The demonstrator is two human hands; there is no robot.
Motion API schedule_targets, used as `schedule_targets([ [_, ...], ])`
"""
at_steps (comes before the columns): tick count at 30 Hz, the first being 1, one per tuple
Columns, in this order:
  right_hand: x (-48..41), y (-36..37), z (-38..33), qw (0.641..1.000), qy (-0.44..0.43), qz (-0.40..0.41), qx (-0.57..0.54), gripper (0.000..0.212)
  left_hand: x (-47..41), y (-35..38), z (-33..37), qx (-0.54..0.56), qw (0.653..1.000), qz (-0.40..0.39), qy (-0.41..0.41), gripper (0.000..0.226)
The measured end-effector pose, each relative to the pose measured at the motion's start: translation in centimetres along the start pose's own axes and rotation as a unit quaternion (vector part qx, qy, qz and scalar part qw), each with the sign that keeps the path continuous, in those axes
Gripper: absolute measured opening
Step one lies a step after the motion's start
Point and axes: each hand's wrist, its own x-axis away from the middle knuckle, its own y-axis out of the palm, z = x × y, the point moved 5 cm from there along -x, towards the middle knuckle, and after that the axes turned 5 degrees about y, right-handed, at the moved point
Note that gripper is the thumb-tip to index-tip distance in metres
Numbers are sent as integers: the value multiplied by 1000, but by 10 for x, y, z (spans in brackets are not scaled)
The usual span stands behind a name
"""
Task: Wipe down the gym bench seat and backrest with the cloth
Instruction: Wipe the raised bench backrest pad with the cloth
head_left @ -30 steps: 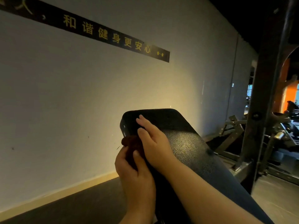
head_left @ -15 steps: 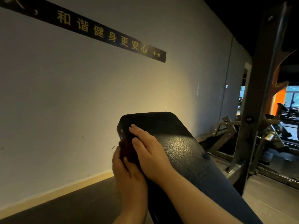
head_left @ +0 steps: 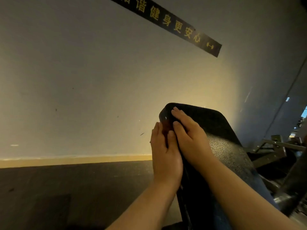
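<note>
The backrest [head_left: 226, 146] rises lengthwise toward the wall [head_left: 83, 77]; left hand [head_left: 166, 156] fingers grasp the cloth [head_left: 166, 126]; right hand [head_left: 192, 140] fingers released.

You are in a gym: near you on the right rises a black padded bench backrest of grained vinyl [head_left: 224, 146], grey steel machine frames [head_left: 272, 144] stand far right, and a black wall strip with yellow characters and a dumbbell sign [head_left: 174, 25] crosses the far wall.
</note>
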Motion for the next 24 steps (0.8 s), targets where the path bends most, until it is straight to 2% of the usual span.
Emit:
schedule_targets([
  [2,1,4,4,999,-16,-5,28,42,25,-3,-6,13,1000,-1,3,41],
  [4,1,4,8,999,-22,0,33,43,29,-3,-7,20,1000,-8,2,39],
  [9,3,4,7,1000,-24,-2,14,52,-43,0,6,-42,999,-3,30,28],
  [11,3,3,7,1000,-22,1,11,51,-56,3,3,-29,999,7,39,34],
  [15,4,3,8,1000,-18,4,-1,52,-8,0,-2,11,998,14,63,25],
  [18,4,3,8,1000,-22,5,4,52,17,-4,-6,46,998,-1,52,29],
  [22,4,4,7,1000,-27,9,-8,52,-37,-3,2,-10,998,1,60,23],
  [24,4,4,8,1000,-27,8,-7,51,-60,-1,1,-2,999,3,43,26],
])
